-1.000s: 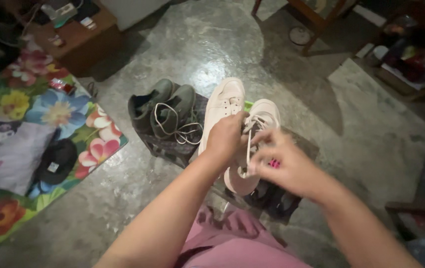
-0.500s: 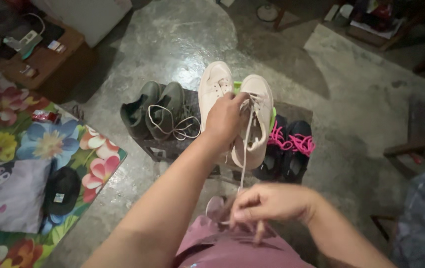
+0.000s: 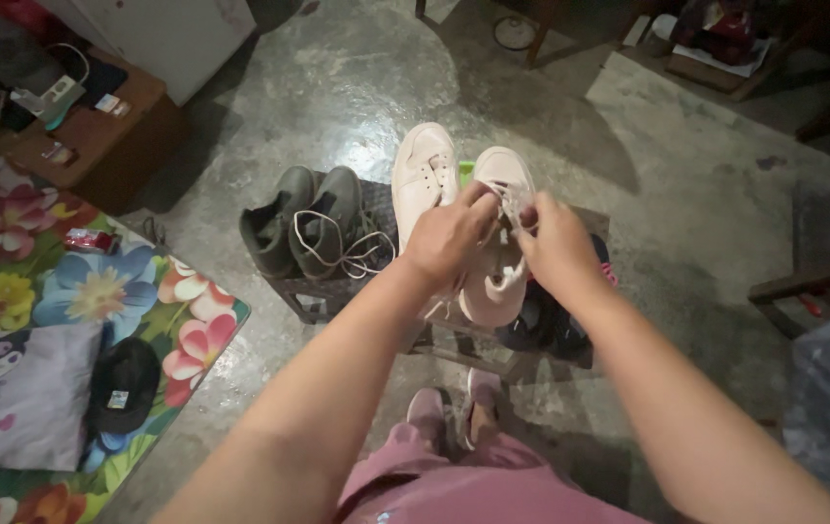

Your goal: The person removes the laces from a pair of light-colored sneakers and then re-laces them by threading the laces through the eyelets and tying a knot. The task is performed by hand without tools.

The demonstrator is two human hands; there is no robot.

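My left hand grips the side of a pale white sneaker held up over a low stand. My right hand is at the sneaker's tongue, its fingers pinched on the white lace near the eyelets. The matching white sneaker lies on the stand just left of it. Part of the held shoe is hidden behind both hands.
A pair of dark green boots with loose pale laces sits on the low stand. Black shoes with pink laces lie under my right wrist. A floral mat with a black cap lies left; a wooden bench behind it.
My right hand, which had pulled the lace down toward my lap, has come back up to the sneaker's eyelets. My left hand has kept hold of the shoe.
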